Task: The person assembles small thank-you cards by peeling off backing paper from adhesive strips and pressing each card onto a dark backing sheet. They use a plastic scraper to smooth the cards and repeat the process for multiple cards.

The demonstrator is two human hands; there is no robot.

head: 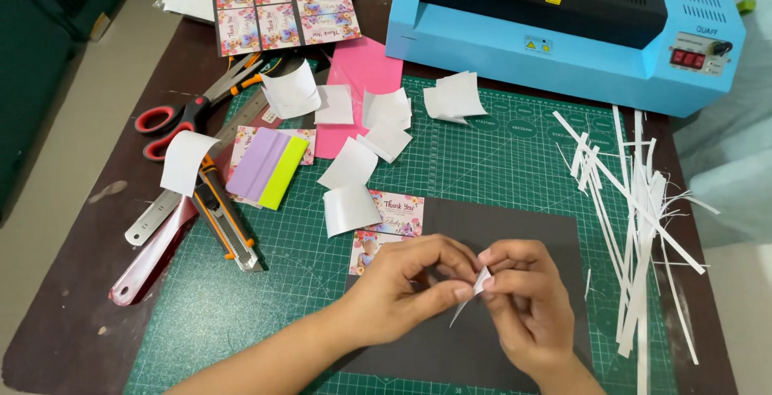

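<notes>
Both hands meet over the dark sheet (515, 226) near the bench's front edge, left hand (402, 286) and right hand (527, 298) pinching 1 small card (481, 282) between fingertips. It looks light, thin and bendy (likely slippery), best held by its edges.

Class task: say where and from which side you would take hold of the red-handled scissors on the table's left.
Probably by the red handle loops, coming from the left edge: the scissors lie flat, loops outermost, while their blades point up-right under curled white papers.
</notes>
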